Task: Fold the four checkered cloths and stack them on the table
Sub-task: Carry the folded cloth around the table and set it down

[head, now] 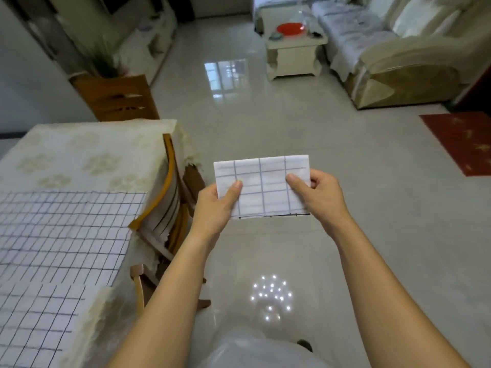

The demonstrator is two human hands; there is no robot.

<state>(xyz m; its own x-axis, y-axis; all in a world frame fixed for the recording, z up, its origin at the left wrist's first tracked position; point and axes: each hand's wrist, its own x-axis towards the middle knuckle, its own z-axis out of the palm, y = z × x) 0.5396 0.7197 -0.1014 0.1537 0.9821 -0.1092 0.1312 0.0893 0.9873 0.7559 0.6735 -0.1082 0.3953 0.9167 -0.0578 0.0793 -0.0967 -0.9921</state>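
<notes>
At the left edge of the frame the table, under its cream patterned cover, carries a spread checkered cloth lying flat across its middle. A second checkered cloth lies flat in the lower left corner, directly below the first in the frame. Just right of the table's edge a wooden chair is tucked in close, its curved back against the hanging cover. Toward the centre, my left hand pinches the folded checkered cloth at its lower left corner. The thumb lies flat on the face toward me and the fingers are hidden behind the fabric. The cloth is a small, neat rectangle, wider than tall, with a dark hem along its bottom edge. I hold it up in the air over the glossy floor, to the right of the table and well apart from it. It spans the gap between my two hands, flat and nearly level. My right hand grips its right edge in the same way, thumb pressed on the front and the other fingers curled round behind. Farther off, right of centre at the top of the frame, a pale coffee table bears a red bowl. A sofa fills the upper right, and a red mat lies at the right edge.
</notes>
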